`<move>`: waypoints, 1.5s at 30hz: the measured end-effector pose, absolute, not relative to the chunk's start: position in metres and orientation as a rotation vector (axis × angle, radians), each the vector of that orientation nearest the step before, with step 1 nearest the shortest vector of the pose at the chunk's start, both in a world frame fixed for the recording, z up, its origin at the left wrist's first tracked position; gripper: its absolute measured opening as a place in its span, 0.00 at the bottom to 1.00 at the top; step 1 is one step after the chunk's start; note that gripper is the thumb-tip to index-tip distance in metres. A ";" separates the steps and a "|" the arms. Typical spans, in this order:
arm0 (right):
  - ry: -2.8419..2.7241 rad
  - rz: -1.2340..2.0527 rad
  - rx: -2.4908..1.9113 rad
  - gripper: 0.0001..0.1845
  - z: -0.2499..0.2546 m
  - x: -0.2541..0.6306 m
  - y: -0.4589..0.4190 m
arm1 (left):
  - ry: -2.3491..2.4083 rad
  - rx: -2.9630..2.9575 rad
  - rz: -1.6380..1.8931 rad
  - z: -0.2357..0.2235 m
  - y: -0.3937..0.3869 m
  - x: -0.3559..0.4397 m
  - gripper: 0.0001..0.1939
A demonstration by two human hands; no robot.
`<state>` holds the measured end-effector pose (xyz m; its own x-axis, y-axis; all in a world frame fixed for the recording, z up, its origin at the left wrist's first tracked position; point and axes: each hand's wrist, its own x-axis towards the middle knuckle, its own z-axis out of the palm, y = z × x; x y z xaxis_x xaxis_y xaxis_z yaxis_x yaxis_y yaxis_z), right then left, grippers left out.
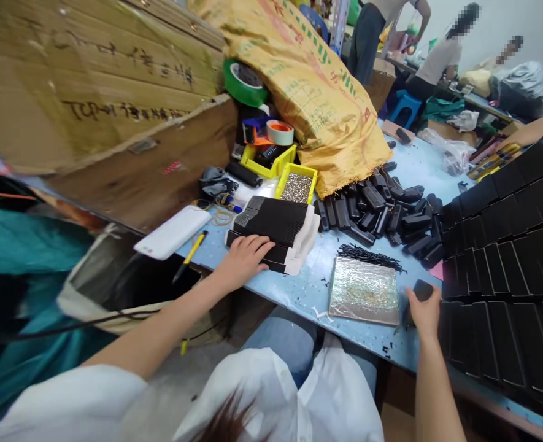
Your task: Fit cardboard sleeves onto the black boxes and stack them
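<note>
- White shirt [234,390], loose, with a buttoned front placket [301,414]
- Wide white left sleeve [82,396]
- Light blue trousers [278,337], denim-like
- Left hand [250,253] and right hand [423,305] bare

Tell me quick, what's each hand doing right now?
Left hand: open, palm down on the black boxes.
Right hand: closed on a small black piece.

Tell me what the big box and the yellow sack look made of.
The big box looks like brown cardboard, dull under glossy tape, with flat panels and handwriting. The yellow sack is probably woven plastic with a slight sheen: it creases stiffly, carries print and frays at its lower edge.
</note>
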<state>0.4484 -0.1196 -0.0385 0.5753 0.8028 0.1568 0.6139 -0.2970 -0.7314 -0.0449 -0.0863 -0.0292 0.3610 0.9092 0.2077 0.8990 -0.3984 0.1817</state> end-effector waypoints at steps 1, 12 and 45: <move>-1.202 0.223 -2.102 0.43 -0.042 0.457 -0.122 | 1.718 2.563 0.446 -0.027 -0.088 -0.044 0.19; -2.015 0.296 -1.012 0.17 0.043 0.274 -0.144 | 1.063 1.506 0.500 0.064 -0.128 0.019 0.15; -1.825 0.654 -1.145 0.21 0.013 0.307 -0.160 | 1.008 1.346 0.678 0.026 -0.133 0.124 0.53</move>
<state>0.3071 -0.1602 0.0125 -0.2077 0.8974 0.3893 0.4460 0.4411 -0.7788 0.1241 -0.1333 0.0263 0.4431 0.8749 -0.1957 0.1489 0.1435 0.9784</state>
